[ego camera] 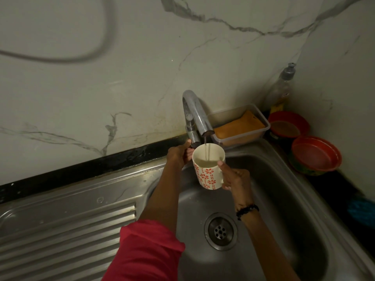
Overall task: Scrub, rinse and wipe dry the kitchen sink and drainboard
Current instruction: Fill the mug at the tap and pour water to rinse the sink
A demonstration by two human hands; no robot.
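Observation:
A steel sink [284,199] with a round drain [220,231] fills the lower right. Its ribbed drainboard [67,226] stretches to the left. My right hand [233,179] grips a white mug with red flowers [209,171] under the chrome tap [197,114]. A thin stream of water runs from the spout into the mug, which is partly full. My left hand [179,154] reaches to the tap's base and holds its lever, fingers curled round it.
A clear plastic box with an orange sponge [239,126] sits behind the sink. A dish-soap bottle [282,90] stands in the corner. Two red bowls [315,154] rest on the dark counter at right. A marble wall rises behind.

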